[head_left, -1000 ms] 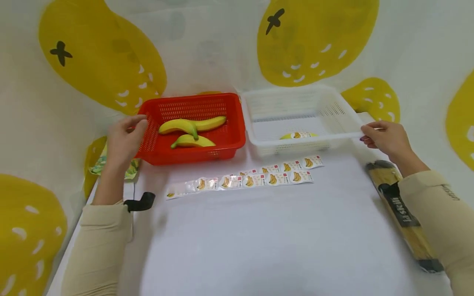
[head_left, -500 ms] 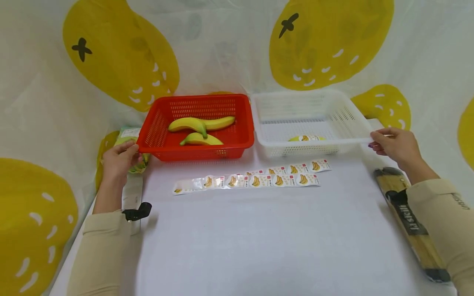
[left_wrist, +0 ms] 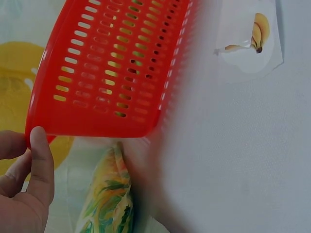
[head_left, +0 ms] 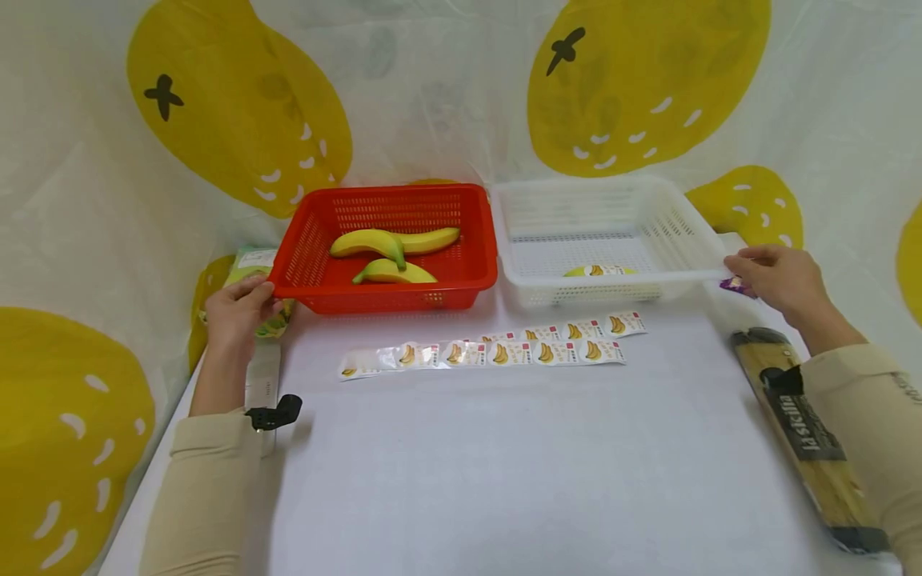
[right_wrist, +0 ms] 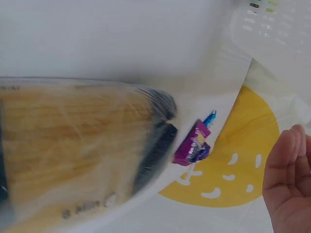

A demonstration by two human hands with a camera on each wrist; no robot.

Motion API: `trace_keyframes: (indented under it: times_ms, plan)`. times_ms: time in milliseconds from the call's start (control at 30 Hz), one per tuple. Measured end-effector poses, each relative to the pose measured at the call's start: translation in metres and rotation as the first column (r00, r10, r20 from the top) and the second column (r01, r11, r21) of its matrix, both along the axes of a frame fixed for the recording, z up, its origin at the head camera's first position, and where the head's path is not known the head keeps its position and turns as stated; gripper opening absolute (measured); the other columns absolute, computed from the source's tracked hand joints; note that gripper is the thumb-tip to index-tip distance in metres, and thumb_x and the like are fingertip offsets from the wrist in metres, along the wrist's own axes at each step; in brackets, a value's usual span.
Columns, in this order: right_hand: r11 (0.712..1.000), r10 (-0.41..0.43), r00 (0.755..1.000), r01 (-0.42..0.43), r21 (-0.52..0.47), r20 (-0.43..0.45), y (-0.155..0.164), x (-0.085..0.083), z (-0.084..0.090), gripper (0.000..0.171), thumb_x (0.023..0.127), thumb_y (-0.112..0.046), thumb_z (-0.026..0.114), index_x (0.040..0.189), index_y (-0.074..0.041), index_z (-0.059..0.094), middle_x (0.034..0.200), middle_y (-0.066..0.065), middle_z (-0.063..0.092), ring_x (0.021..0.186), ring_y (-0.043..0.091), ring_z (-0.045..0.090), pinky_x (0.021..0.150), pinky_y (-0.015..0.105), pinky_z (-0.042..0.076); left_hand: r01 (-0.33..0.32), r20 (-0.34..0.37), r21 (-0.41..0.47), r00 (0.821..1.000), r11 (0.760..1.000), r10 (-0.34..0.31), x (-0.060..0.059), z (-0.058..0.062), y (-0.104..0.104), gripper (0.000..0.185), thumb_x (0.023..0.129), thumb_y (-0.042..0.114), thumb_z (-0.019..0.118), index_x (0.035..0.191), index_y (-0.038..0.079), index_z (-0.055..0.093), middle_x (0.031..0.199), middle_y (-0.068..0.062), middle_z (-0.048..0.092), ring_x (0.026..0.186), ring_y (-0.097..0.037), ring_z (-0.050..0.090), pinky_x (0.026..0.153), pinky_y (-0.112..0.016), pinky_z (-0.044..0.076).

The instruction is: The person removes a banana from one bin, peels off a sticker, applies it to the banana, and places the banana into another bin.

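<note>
My left hand (head_left: 241, 308) is at the front left corner of the red basket (head_left: 475, 284); its thumb (left_wrist: 41, 155) lies against the corner rim of the red basket (left_wrist: 97, 128), with the fingers curled beside it. Three bananas (head_left: 374, 240) lie in that basket. My right hand (head_left: 778, 280) hovers at the right front corner of the white basket (head_left: 670, 276), fingers loosely curled and holding nothing; in the right wrist view my right hand (right_wrist: 289, 174) is apart from the white basket (right_wrist: 272, 29). A stickered banana (head_left: 598, 270) lies in the white basket.
A strip of banana stickers (head_left: 497, 348) lies in front of the baskets. A spaghetti pack (head_left: 799, 424) lies along the right edge. A small purple wrapper (head_left: 738, 286) sits by my right hand. A colourful packet (head_left: 270, 324) lies under the red basket's left corner.
My left hand came down from the red basket's left wall to its front left corner. My right hand drew slightly right off the white basket's rim, uncovering the purple wrapper.
</note>
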State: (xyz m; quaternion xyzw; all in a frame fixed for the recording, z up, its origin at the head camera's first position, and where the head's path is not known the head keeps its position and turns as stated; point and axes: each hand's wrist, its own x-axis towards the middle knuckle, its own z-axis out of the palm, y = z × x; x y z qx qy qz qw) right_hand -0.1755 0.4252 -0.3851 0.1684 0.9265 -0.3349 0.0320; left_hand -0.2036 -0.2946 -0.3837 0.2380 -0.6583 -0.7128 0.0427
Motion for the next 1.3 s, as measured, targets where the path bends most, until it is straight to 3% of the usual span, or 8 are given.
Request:
trace_keyframes:
  times_ms: [100,267,367,567,667,933,1133,1300]
  plan:
    - [0.999,0.018,1.0,-0.017,0.037,-0.02,-0.007,-0.005,0.012,0.09,0.098,-0.067,0.041,0.152,0.004,0.036,0.144,0.037,0.041,0.118,0.051,0.045,0.09,0.061,0.048,-0.033,-0.005,0.009,0.999,0.999,0.033,0.0,-0.001,0.0,0.034,0.096,0.019,0.069,0.128,0.007,0.065,0.104,0.001,0.061,0.077,-0.009,0.071,0.069,-0.016,0.057]
    - [0.99,0.129,0.984,-0.121,0.072,-0.119,-0.025,-0.026,0.047,0.069,0.099,-0.058,0.054,0.147,-0.008,0.049,0.131,0.009,0.059,0.086,0.003,0.061,0.068,0.02,0.048,-0.057,-0.042,0.025,0.997,0.998,0.058,0.001,-0.003,0.003,0.035,0.097,0.016,0.068,0.131,0.005,0.067,0.107,0.002,0.06,0.077,-0.009,0.069,0.069,-0.015,0.057]
    - [0.97,0.24,0.963,-0.235,0.059,-0.119,-0.047,-0.045,0.069,0.063,0.098,-0.055,0.059,0.149,-0.019,0.05,0.126,-0.007,0.059,0.079,-0.012,0.055,0.07,0.016,0.048,-0.071,-0.06,0.023,0.996,0.997,0.072,0.002,-0.005,0.009,0.037,0.098,0.016,0.067,0.132,0.003,0.066,0.108,0.003,0.059,0.079,-0.01,0.068,0.071,-0.016,0.057]
    - [0.882,0.471,0.88,-0.468,0.057,-0.064,-0.121,-0.087,0.111,0.067,0.102,-0.053,0.053,0.158,-0.02,0.037,0.16,0.021,0.04,0.129,0.04,0.051,0.106,0.067,0.039,-0.096,-0.072,0.032,0.993,0.995,0.098,0.001,-0.012,0.029,0.033,0.099,0.014,0.066,0.129,0.002,0.067,0.106,0.002,0.06,0.081,-0.011,0.067,0.073,-0.016,0.057]
    - [0.83,0.558,0.825,-0.556,0.045,-0.085,-0.157,-0.104,0.12,0.064,0.102,-0.047,0.056,0.156,-0.016,0.042,0.158,0.02,0.044,0.135,0.042,0.048,0.11,0.064,0.038,-0.079,-0.092,0.035,0.992,0.996,0.082,-0.005,-0.017,0.045,0.031,0.099,0.012,0.065,0.127,-0.001,0.066,0.104,0.001,0.059,0.079,-0.01,0.066,0.073,-0.016,0.057]
    - [0.747,0.66,0.751,-0.657,-0.104,-0.009,-0.257,-0.146,0.088,0.056,0.101,-0.036,0.063,0.151,-0.014,0.048,0.157,0.014,0.047,0.136,0.035,0.05,0.113,0.056,0.044,-0.011,-0.094,-0.01,0.996,1.0,0.01,-0.004,-0.028,0.071,0.031,0.101,0.015,0.063,0.128,-0.001,0.065,0.105,0.001,0.058,0.085,-0.011,0.067,0.086,-0.022,0.058]
    - [0.675,0.738,0.675,-0.737,-0.043,0.005,-0.316,-0.162,0.052,0.05,0.099,-0.036,0.066,0.144,-0.017,0.057,0.151,0.01,0.054,0.135,0.03,0.054,0.106,0.049,0.05,-0.012,-0.08,-0.023,0.997,1.0,0.01,0.006,-0.03,0.071,0.036,0.101,0.015,0.062,0.134,0.0,0.063,0.106,0.0,0.057,0.083,-0.01,0.067,0.084,-0.02,0.058]
    - [0.623,0.772,0.634,-0.744,-0.242,0.038,-0.352,-0.167,0.038,0.049,0.101,-0.027,0.065,0.147,-0.013,0.053,0.156,0.009,0.045,0.134,0.032,0.05,0.108,0.051,0.049,-0.022,-0.101,-0.007,0.995,1.0,0.021,0.013,-0.028,0.067,0.038,0.101,0.015,0.062,0.135,-0.002,0.062,0.107,0.0,0.057,0.079,-0.006,0.065,0.083,-0.019,0.058]
